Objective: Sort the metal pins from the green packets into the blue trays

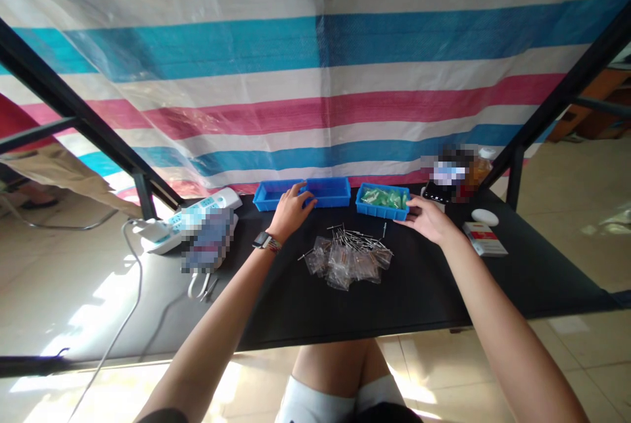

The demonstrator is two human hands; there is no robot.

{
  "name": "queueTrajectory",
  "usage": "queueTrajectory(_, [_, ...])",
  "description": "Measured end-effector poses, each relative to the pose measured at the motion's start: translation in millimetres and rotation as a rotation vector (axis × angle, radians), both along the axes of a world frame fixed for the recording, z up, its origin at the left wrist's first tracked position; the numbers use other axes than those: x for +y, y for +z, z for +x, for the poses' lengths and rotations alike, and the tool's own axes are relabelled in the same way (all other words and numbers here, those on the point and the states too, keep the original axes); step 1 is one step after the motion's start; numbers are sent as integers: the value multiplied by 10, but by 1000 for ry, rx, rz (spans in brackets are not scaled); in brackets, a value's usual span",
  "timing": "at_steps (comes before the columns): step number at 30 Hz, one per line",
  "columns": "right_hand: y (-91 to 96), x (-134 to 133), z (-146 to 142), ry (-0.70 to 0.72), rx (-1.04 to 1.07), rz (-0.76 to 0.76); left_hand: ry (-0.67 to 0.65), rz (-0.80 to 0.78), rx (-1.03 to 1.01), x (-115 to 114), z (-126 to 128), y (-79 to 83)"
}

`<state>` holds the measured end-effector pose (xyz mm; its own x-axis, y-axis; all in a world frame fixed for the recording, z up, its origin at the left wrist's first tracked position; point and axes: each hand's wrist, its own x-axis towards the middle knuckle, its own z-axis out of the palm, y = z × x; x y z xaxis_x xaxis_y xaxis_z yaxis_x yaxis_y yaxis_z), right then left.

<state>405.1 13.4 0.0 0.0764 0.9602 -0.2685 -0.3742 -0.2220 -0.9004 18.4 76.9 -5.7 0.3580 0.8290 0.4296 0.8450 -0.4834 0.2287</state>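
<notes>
My left hand reaches to the near rim of a blue tray, its fingers curled on the edge; a watch sits on that wrist. My right hand rests against the right end of another blue tray that holds green parts; its fingers seem to grip the tray's corner. A third blue tray stands left of the middle one. Between my hands lie small clear bags and several thin metal pins on the black table.
A white power strip with cable lies at the left, tweezers near it. A white round object and a red-white box sit at the right. A striped tarp hangs behind. Black frame bars flank the table.
</notes>
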Motion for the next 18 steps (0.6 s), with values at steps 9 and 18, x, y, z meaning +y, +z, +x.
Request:
queueTrajectory(9, [-36, -94, 17, -3, -205, -10, -283, -145, 41, -737, 209, 198])
queueTrajectory(18, [-11, -448, 33, -122, -221, 126, -608, -353, 162, -1160, 414, 42])
